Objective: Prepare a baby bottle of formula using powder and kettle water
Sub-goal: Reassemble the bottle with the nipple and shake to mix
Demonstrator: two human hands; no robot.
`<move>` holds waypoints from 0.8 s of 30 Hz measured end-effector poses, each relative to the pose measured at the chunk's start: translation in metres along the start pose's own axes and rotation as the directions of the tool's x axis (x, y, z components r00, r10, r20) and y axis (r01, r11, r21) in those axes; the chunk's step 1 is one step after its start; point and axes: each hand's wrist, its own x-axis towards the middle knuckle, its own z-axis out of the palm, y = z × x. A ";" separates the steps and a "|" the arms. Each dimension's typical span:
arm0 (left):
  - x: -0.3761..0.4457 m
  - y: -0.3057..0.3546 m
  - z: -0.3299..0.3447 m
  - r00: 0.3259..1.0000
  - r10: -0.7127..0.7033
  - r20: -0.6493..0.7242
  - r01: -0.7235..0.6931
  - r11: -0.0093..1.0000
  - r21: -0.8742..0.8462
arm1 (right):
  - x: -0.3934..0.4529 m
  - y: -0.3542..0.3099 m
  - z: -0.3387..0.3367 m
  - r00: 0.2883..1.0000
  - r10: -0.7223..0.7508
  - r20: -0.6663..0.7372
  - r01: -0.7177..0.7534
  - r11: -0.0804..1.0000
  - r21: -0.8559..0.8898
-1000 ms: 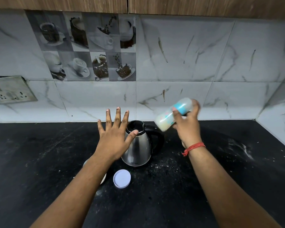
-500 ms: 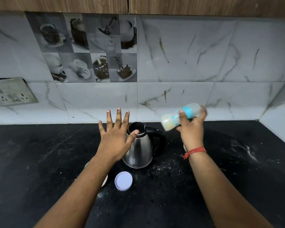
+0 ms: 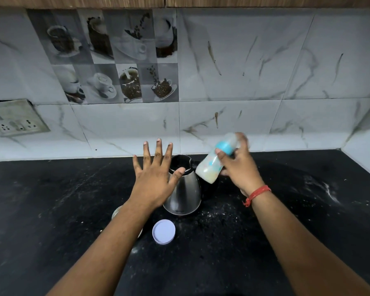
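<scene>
Formula, pale and milky, fills the lower part of the baby bottle [image 3: 214, 162], which the right hand [image 3: 240, 167] grips around its middle, fingers curled over the blue collar. The bottle is tilted, base down toward the kettle [image 3: 183, 193] and capped top angled up to the right; its top end is motion-blurred, so the cap's shape is hard to make out. The left hand [image 3: 156, 178] holds nothing, its fingers straight and spread, hovering in front of the kettle's left side with the thumb across the open rim. The steel kettle stands upright on the black tabletop [image 3: 51, 210], its black handle to the right behind the bottle. A round white lid [image 3: 163, 231] lies flat near the kettle's base. A pale container [image 3: 116, 212] shows only partly, under the left forearm. White powder specks dust the tabletop around the kettle. A red thread band [image 3: 256, 195] circles the right wrist.
</scene>
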 end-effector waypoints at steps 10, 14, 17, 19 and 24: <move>-0.002 -0.002 0.007 1.000 -0.010 0.022 0.010 1.000 -0.016 | -0.016 0.019 0.012 0.987 0.056 0.151 -0.063 0.997 0.042; -0.004 -0.002 0.014 1.000 -0.006 0.030 0.007 0.999 -0.034 | -0.020 0.014 0.009 0.986 0.047 0.159 -0.049 0.999 0.013; -0.008 0.000 0.022 0.999 0.003 0.032 -0.002 0.999 -0.036 | -0.022 0.014 0.008 0.988 0.046 0.150 -0.046 0.999 -0.005; -0.009 0.001 0.027 0.999 0.006 0.043 -0.005 1.000 -0.026 | -0.024 0.017 0.007 0.987 0.059 0.147 -0.058 0.998 -0.007; -0.018 0.003 0.041 0.997 0.009 0.080 -0.006 1.000 -0.027 | -0.029 0.033 0.003 0.985 0.117 0.124 -0.117 0.993 -0.004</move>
